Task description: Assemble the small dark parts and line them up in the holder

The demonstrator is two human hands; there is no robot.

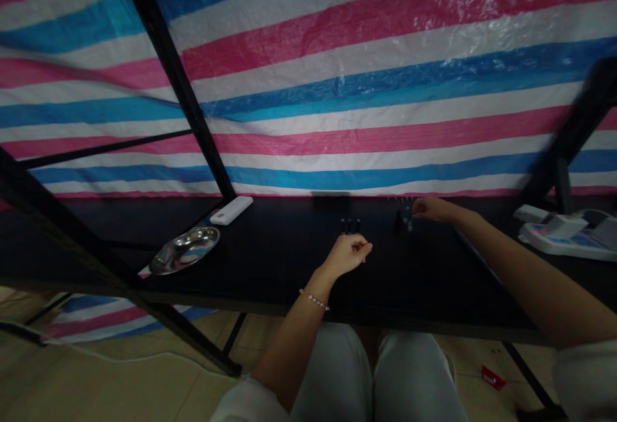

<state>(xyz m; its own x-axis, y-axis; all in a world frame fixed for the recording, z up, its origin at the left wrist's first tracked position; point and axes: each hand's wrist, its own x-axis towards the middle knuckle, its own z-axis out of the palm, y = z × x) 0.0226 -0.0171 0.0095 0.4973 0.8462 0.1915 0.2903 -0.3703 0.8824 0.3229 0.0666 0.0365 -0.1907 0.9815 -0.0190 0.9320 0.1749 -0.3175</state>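
Note:
My left hand (347,255), with a beaded bracelet (314,300) on its wrist, hovers over the black table (270,281) with its fingers curled closed. Just beyond it stand several small dark vials (349,226) in a short row. My right hand (431,210) reaches to the far side of the table, its fingertips close to a cluster of small dark bottles and glinting clear pieces (403,219). The scene is dim, so nothing small shows in either hand.
A shallow steel dish (184,250) and a white rectangular box (231,210) lie on the table's left. A white device (563,232) sits at the right end. Black metal frame posts (173,75) stand before a striped tarp (366,133).

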